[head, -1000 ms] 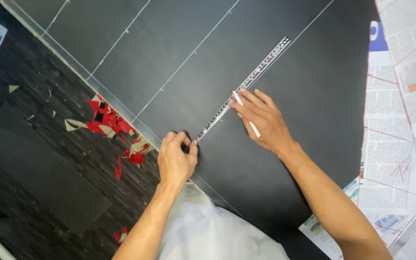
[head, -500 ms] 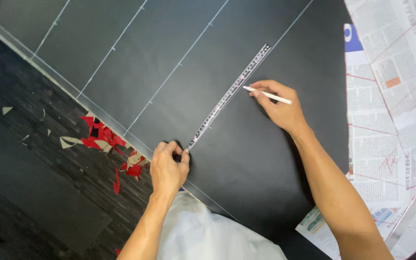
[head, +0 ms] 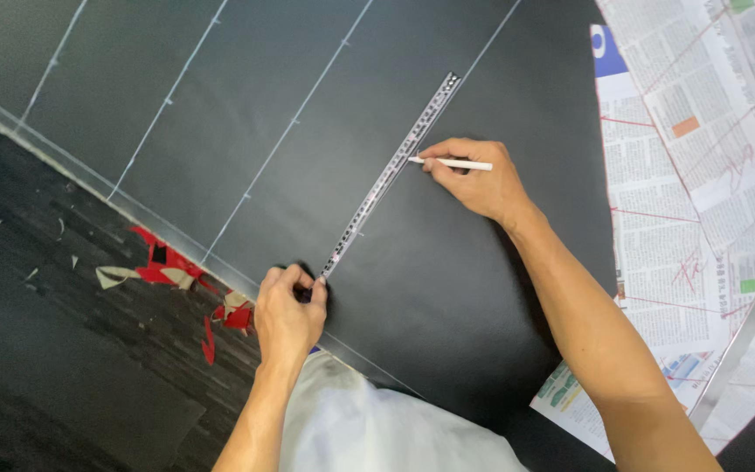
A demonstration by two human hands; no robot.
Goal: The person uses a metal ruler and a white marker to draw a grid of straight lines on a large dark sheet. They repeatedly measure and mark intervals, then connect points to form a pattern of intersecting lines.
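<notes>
- Pressing down on the near end of a long, narrow, clear plastic ruler point(head: 388, 173), the left hand point(head: 288, 308) has its fingers curled tight, thumb and fingertips bunched on the ruler's tip.
- From the bottom edge of the head view, the left forearm rises almost straight up, wrist slightly bent toward the ruler.
- Lying flat on a large black sheet point(head: 447, 288), the ruler runs diagonally from the left hand up and to the right, parallel to several thin white lines already drawn on the sheet.
- The right hand point(head: 474, 179) rests its heel on the black sheet just beside the ruler, about two thirds of the way along it.
- Its thumb and first fingers are closed in a writing grip on a slim white marking pencil point(head: 452, 163), whose tip touches the ruler's right edge.
- The right forearm stretches diagonally from the lower right corner, elbow out of view.
- Newspaper pages point(head: 701, 157) with red lines lie under the sheet's right side.
- Red and pale paper scraps point(head: 172, 271) lie on the dark wooden floor point(head: 54, 367) to the left.
</notes>
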